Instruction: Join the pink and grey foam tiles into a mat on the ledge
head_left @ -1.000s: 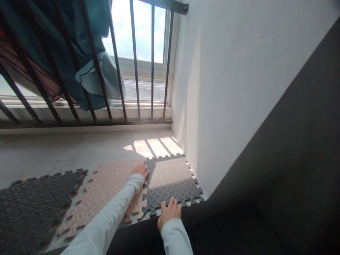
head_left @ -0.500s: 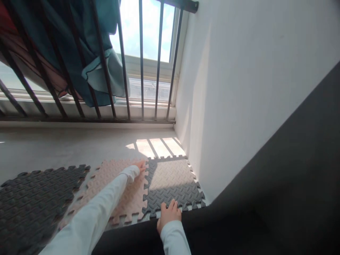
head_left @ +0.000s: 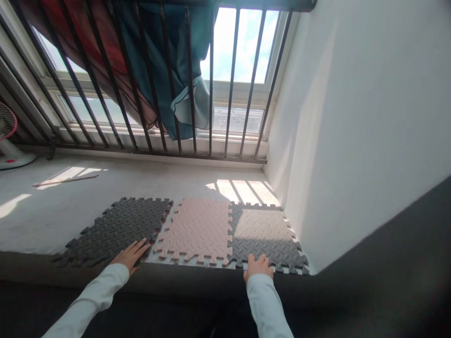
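Three foam puzzle mats lie in a row on a pale ledge. My left hand (head_left: 130,256) rests with outstretched fingers on the front right corner of the left dark grey foam mat (head_left: 128,225). A narrow gap separates that mat from the pink foam mat (head_left: 202,227) in the middle. The pink mat's toothed right edge meets the right grey foam mat (head_left: 262,230); whether the teeth are fully locked I cannot tell. My right hand (head_left: 259,266) lies on the front edge of the right mat, fingers apart on top and thumb at the side.
Dark railing bars (head_left: 210,108) stand behind the ledge, with teal and red cloth (head_left: 148,61) behind them. A white wall (head_left: 352,117) bounds the right mat. A thin stick (head_left: 66,181) and a fan (head_left: 9,136) are at the left. The ledge drops off in front.
My left hand has left the seam between the pink and right mats and moved left onto the left mat. My right hand stays at the right mat's front edge. The view has swung left.
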Available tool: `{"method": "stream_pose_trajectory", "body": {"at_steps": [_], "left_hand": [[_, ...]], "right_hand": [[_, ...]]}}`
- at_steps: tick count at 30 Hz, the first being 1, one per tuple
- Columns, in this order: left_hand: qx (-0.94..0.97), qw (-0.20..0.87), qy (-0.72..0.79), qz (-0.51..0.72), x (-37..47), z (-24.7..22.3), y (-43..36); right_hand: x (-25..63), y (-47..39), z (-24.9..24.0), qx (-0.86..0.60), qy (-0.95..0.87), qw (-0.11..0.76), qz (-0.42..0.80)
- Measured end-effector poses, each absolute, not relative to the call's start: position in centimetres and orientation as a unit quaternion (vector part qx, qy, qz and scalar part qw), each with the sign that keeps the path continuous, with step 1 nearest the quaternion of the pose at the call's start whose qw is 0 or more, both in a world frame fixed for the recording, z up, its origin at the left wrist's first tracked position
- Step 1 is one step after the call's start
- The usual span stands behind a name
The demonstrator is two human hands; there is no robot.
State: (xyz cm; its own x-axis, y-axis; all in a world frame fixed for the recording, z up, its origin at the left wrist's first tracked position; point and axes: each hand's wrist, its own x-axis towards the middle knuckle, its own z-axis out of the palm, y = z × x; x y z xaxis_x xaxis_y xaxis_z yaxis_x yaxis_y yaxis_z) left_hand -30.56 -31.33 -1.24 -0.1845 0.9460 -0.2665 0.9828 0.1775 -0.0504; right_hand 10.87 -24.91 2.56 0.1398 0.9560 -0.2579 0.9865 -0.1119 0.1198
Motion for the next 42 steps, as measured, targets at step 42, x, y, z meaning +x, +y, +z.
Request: {"method": "stream_pose_trajectory", "body": {"at_steps": [42], "left_hand": [[0.658,0.046,0.751,0.019,-4.0,-3.0,-12.3]], "right_hand": [[13.2,-25.8,1.7,0.755,0.629,-0.026,-0.185]]}}
